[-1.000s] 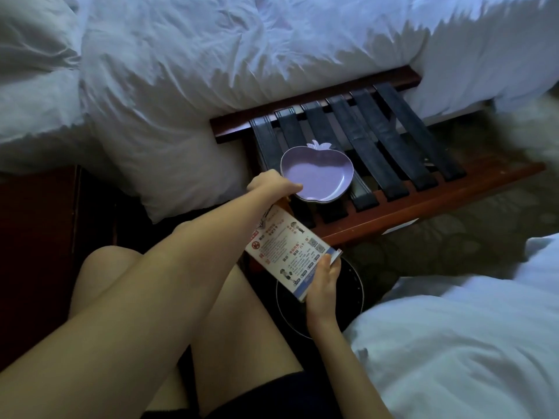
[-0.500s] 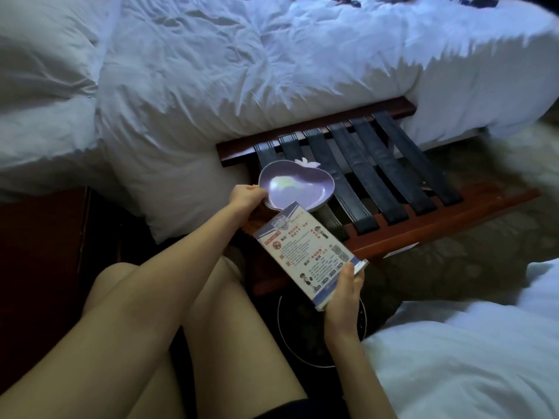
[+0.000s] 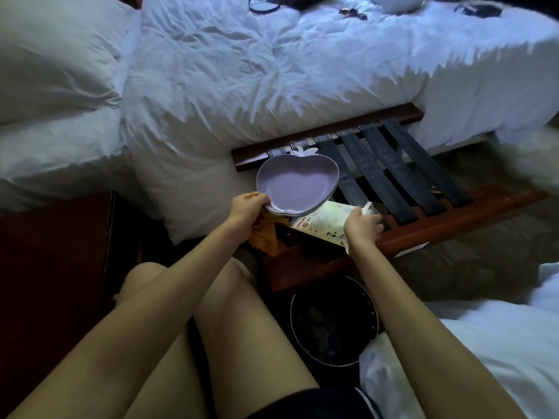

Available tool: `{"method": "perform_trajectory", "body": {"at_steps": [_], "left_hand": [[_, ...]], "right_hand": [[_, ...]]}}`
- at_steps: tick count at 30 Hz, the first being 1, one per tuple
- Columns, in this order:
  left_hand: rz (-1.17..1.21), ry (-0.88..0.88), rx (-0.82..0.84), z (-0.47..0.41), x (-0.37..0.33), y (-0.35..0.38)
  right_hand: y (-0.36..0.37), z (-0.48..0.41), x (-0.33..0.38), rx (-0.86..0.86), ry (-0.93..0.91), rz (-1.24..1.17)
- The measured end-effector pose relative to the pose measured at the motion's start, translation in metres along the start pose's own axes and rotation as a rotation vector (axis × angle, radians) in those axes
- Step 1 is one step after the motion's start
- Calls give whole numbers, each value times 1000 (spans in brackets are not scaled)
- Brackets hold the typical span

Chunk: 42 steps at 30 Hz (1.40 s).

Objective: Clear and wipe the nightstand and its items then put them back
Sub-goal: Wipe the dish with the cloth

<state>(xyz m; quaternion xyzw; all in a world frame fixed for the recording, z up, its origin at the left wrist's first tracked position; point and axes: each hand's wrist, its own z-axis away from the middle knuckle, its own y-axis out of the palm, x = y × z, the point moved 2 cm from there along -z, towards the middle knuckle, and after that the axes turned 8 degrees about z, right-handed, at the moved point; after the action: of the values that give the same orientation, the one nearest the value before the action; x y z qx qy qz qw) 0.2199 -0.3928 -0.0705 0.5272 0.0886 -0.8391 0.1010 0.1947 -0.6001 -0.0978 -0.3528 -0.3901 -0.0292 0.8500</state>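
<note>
A purple apple-shaped dish (image 3: 295, 181) is held tilted above the left end of the wooden luggage rack (image 3: 423, 228). My left hand (image 3: 246, 207) grips the dish's near-left rim, with an orange cloth (image 3: 266, 234) hanging under the same hand. My right hand (image 3: 361, 228) holds a printed card (image 3: 320, 223) flat against the rack's front part, just below and right of the dish. The dark wooden nightstand (image 3: 54, 267) is at the left edge.
A bed with a rumpled white duvet (image 3: 272, 71) and pillows (image 3: 54, 55) fills the back; small dark items lie at its far edge. A round black bin (image 3: 332, 322) stands on the floor between my knees and the rack. Another white duvet (image 3: 484, 358) lies at bottom right.
My left hand has lifted the purple dish off the rack and tilted it. My right hand has carried the card forward and laid it onto the rack. The view has tilted up.
</note>
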Motion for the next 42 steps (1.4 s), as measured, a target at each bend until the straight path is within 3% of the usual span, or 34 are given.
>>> {"method": "perform_trajectory", "body": {"at_steps": [4,10,13,17,21,24,26,28,30,32,35,37,42], "left_hand": [[-8,-39,63,14,10,9],[12,-54,90,29,16,17],[29,-58,90,35,20,17],[24,-40,102,43,28,13],[-48,-37,232,60,28,-2],[-132,-72,403,75,15,-20],[18,33,292,75,1,-30],[198,212,63,74,-7,-37],[210,354,25,84,-5,-32],[30,498,230,101,14,-13],[-779,903,464,108,54,9],[-1163,1009,506,102,67,15],[-1225,948,833,95,69,30]], "right_hand": [[6,7,-6,-136,-94,175],[9,25,-28,-118,-368,336],[2,39,-25,-130,-385,112],[-3,68,-21,184,-308,-451],[-3,90,-26,172,-377,-469],[-1,94,-42,206,-275,-573],[-1,95,-57,218,-225,-630],[-1,98,-72,204,-226,-603],[2,101,-86,210,-270,-530],[7,103,-94,229,-320,-482],[13,107,-100,251,-362,-455],[13,105,-99,258,-382,-460],[10,92,-95,288,-402,-496]]}}
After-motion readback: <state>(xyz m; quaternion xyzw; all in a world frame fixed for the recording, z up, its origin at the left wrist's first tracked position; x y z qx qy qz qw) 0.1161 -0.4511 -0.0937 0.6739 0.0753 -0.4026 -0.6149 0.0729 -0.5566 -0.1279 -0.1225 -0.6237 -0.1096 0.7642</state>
